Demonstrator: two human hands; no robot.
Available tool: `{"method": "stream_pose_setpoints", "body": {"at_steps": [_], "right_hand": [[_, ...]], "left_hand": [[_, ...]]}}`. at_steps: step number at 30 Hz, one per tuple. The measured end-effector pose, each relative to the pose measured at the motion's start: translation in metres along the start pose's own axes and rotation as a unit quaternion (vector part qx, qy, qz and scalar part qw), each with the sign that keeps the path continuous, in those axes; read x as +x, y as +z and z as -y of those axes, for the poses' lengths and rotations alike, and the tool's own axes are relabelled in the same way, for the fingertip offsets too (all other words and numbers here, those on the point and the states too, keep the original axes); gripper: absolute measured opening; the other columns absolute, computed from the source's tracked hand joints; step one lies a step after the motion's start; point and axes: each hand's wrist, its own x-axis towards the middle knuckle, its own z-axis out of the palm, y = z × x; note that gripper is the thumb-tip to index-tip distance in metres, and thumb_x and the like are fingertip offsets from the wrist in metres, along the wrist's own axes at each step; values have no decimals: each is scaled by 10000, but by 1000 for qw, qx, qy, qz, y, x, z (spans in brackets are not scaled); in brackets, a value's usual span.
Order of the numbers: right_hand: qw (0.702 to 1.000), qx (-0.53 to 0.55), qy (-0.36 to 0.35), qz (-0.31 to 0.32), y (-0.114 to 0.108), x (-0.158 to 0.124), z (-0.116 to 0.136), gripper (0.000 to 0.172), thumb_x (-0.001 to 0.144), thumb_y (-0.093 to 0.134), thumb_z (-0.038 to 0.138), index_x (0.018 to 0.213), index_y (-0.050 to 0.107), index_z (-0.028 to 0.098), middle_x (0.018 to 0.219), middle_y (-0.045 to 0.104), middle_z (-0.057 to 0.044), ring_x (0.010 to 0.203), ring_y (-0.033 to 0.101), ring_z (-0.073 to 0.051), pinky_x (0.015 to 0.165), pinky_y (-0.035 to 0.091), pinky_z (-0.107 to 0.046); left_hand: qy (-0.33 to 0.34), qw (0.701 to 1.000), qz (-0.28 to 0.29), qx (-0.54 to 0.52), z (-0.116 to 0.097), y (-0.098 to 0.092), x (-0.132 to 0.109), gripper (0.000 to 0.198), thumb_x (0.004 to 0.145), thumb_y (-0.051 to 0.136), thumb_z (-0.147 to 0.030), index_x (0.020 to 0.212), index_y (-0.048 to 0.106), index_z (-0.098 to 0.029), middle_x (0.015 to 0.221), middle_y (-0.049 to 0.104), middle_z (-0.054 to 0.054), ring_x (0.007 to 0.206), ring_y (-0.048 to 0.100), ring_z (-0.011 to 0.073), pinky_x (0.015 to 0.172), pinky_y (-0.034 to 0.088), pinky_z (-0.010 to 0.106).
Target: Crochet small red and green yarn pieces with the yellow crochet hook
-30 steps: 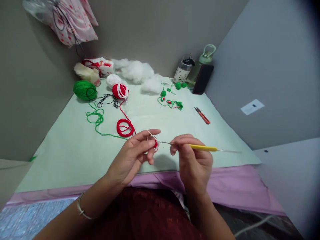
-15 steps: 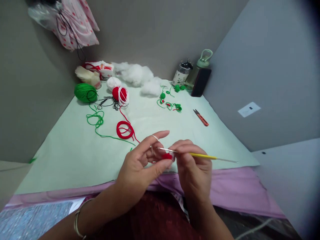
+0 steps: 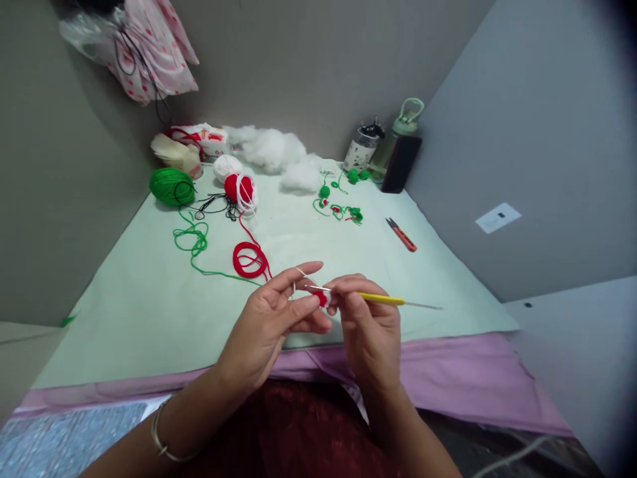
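Observation:
Between the thumb and fingers of my left hand point(image 3: 271, 315) is a small red and white crochet piece point(image 3: 322, 298). White yarn runs over the raised index finger of that hand toward the piece. My right hand point(image 3: 371, 325) grips a crochet hook point(image 3: 382, 299) with a yellow handle, its metal tip lying at the top of the piece. The thin rear end of the hook points right. Both hands are close together above the table's front edge, and the right fingertips are right beside the crochet piece.
Left on the table lie a green yarn ball point(image 3: 172, 186), a red and white yarn ball point(image 3: 239, 192) and a red yarn coil point(image 3: 249, 259). White stuffing point(image 3: 273, 151), small green crochet pieces point(image 3: 336, 209), a phone point(image 3: 401, 164) and orange thread snips point(image 3: 401, 235) sit farther back.
Both hands have shifted left and slightly up, along with the crochet piece and hook. The left hand has turned a little, showing more of the red and white piece.

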Motion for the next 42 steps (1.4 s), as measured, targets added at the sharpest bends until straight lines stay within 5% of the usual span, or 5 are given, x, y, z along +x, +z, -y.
{"method": "stream_pose_setpoints", "body": {"at_steps": [12,20,36,38,42], "right_hand": [[996,70,47,35,-2,6,8,169,1026,670,350,941,753,230,884,810,-27,608,678,-118,577,589,-246],[991,-91,-82,62,-12,-3,17,187,1078,559,240,1068,746,242,1009,800,-56,734,729,-169,664,628,-344],[810,-438,-369,123,-17,-11,5,521,953,714,110,1438,671,295,1149,799,-94,1010,793,-253,782,689,-361],[827,-427,-349,108,-15,-11,3,530,942,728,101,1413,692,342,1139,790,-70,986,787,-244,781,685,-367],[951,-244,-188,25,-8,-7,8,284,1043,584,159,1185,786,299,1008,769,-52,809,737,-189,712,649,-367]], "left_hand": [[30,999,17,30,0,-4,2,253,910,840,-252,1161,834,-231,839,706,-19,707,724,101,764,612,235],[51,994,9,99,0,-8,0,274,935,816,-305,1204,811,-255,822,690,-27,730,705,112,825,590,268],[78,990,-37,107,6,-6,0,436,826,896,-251,1250,802,-284,886,691,-17,722,582,89,680,515,179],[13,998,-7,59,2,-7,2,440,830,893,-279,1259,802,-247,797,652,-28,600,486,61,609,494,176],[-51,999,5,-6,-6,-7,5,352,841,878,-250,1188,835,-208,640,514,-86,503,311,26,726,583,255]]}}
